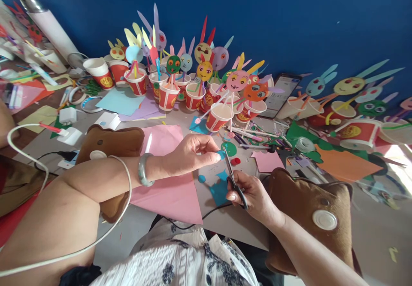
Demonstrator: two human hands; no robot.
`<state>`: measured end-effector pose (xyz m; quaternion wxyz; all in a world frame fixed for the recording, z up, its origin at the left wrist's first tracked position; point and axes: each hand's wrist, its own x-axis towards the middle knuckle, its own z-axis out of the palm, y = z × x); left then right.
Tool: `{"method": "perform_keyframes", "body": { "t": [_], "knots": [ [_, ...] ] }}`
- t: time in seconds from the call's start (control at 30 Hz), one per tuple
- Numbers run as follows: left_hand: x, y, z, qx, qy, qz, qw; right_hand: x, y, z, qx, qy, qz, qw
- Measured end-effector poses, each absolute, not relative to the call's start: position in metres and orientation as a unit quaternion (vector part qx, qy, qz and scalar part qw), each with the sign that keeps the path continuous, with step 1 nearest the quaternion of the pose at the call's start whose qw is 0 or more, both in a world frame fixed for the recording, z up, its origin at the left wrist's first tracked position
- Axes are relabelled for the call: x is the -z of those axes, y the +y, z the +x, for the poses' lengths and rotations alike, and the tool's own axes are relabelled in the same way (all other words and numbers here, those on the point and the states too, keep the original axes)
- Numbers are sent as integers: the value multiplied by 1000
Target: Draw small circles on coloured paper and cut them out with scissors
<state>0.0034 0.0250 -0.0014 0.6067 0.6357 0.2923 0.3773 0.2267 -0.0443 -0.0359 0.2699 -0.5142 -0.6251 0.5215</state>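
Observation:
My left hand (192, 152), with a bangle on its wrist, pinches a small blue piece of paper (220, 154) above the table. My right hand (252, 194) grips black-handled scissors (236, 186), whose blades point up and away, touching or right beside the blue piece; I cannot tell if they are cutting. Below them lie a blue paper offcut (219, 190) and a small blue disc (201, 178). A green paper circle (229, 149) and a red cap (235, 161) rest just beyond the blades. Under my left forearm is a large pink sheet (167, 191).
Red-and-white paper cups (219, 116) holding rabbit-faced paper figures line the blue wall. A phone (279, 94) leans behind them. Brown plush cushions (312, 221) lie on both sides. A white cable (127, 191) crosses my left arm. Pens, scraps and orange paper (347, 164) clutter the right.

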Motion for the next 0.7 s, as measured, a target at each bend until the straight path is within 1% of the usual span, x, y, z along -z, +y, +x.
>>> {"method": "perform_keyframes", "body": {
  "t": [0.2,0.4,0.7],
  "knots": [
    [1,24,4,-361,303,629,619,37,-44,227,-533,-617,-511,271],
    [3,24,4,-356,306,643,605,37,-44,226,-515,-631,-513,272],
    [0,24,5,-351,304,658,593,37,-44,225,-528,-621,-513,269]
  ]
}}
